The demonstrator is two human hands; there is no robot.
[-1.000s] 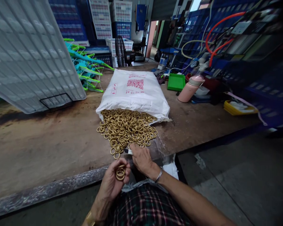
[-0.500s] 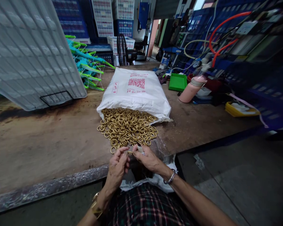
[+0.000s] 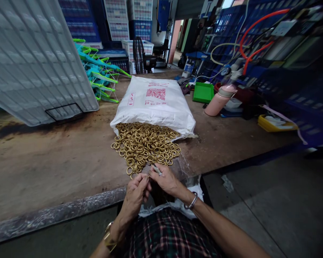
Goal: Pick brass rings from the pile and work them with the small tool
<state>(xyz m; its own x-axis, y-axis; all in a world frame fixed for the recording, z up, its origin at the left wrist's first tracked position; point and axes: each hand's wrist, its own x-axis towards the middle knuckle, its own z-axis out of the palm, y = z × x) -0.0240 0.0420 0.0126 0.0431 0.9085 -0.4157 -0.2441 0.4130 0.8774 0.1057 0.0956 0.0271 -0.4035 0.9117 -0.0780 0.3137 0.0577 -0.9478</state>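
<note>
Close together at the table's front edge, both hands work fingertip to fingertip. My left hand (image 3: pixel 136 191) is closed in a pinch, with a sliver of a gold ring (image 3: pixel 148 177) showing at its fingertips. My right hand (image 3: pixel 165 181) is closed around a slim, light-grey tool (image 3: pixel 156 169); its exact kind is too small to make out. Just beyond the fingers lies a heap of gold rings (image 3: pixel 144 143), spilling from the open mouth of a white woven sack (image 3: pixel 174 104) with red print. One loose ring (image 3: pixel 134 175) lies beside the left fingers.
A large translucent plastic bin (image 3: pixel 43 64) stands tilted at left, with teal and green plastic parts (image 3: pixel 102 77) behind it. To the right are a green tray (image 3: pixel 203 92), a pink bottle (image 3: pixel 217 102) and a yellow tray (image 3: pixel 276 124). The wooden table's (image 3: pixel 70 161) front edge is wrapped in plastic film.
My hands have drawn slightly closer, fingertips meeting. The grey tool in my right hand has turned to point up and left. A loose ring near my left fingers shows more fully.
</note>
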